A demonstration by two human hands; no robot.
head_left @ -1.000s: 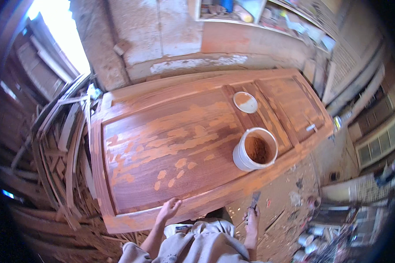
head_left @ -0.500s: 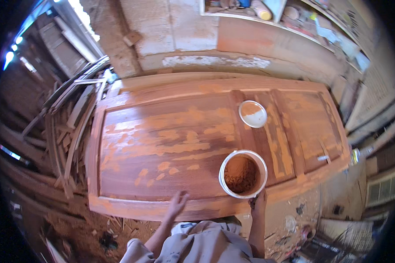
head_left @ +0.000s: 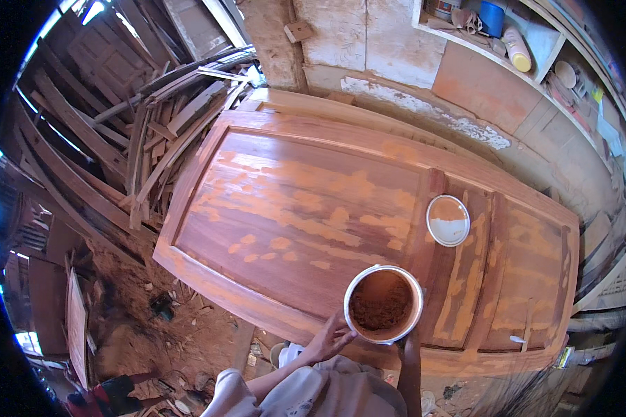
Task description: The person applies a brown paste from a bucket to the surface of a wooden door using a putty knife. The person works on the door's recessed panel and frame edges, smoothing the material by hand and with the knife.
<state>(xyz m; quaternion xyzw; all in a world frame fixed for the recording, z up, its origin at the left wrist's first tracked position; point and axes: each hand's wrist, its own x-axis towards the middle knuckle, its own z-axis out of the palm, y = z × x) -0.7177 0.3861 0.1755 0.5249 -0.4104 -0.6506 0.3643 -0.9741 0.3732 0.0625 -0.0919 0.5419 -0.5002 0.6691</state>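
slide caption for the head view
Left hand and right hand at a white bucket of brown material, with an orange-patched wooden panel.

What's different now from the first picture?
The bucket came closer to the person's body. The right hand went up to the bucket's near side; its scraper no longer shows. The left hand moved right, beside the bucket; any touch is unclear. The round lid stayed on the door.

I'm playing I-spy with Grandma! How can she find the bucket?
Start at the big wooden door. At its near edge, by the left hand and right hand, is a round white-rimmed bucket. Unlike the flat lid nearby, it's deep, with brown stuff inside.
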